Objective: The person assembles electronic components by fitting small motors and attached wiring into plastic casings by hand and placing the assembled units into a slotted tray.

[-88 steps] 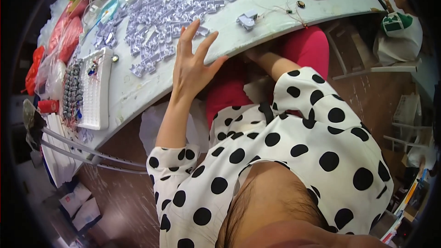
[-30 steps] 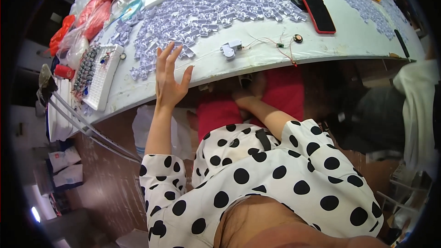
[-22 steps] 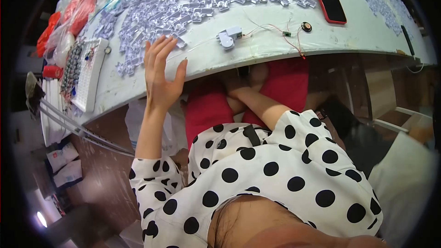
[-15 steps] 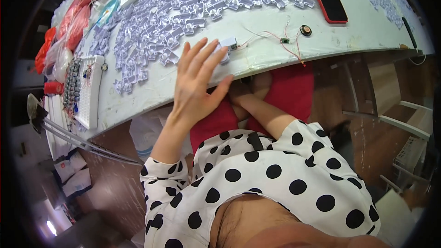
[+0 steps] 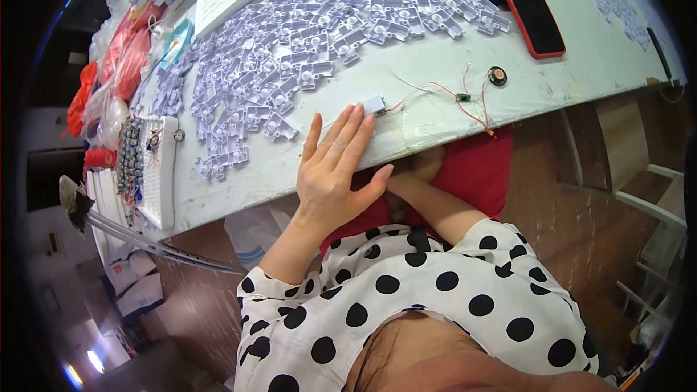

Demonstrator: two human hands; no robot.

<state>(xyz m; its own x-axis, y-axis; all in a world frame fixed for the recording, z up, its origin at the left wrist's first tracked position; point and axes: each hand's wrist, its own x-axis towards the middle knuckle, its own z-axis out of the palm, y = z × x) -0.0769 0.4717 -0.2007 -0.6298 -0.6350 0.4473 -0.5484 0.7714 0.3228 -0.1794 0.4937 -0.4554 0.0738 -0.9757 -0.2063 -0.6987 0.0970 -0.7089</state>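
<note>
My left hand [image 5: 332, 168] reaches over the near edge of the table, palm down, fingers stretched out and the thumb spread to the side. Its fingertips lie against a small pale plastic housing [image 5: 374, 105], which they partly cover. Thin wires run right from the housing to a small green circuit board [image 5: 463, 98] and a round black speaker [image 5: 497, 76]. My right arm [image 5: 443, 207] goes down to my lap under the table edge; the fingers of my right hand are hidden there.
Many pale lavender plastic housings [image 5: 305, 43] spread over the table [image 5: 290, 163] beyond my left hand. A phone in a red case [image 5: 534, 14] lies at the far right. White trays [image 5: 158, 174] and plastic bags [image 5: 134, 65] crowd the left side. A wooden chair [image 5: 613, 138] stands at right.
The view has shifted, so the table sits lower and further right. The fingers of my left hand have drawn closer together and cover part of the housing. My right arm stays in my lap.
</note>
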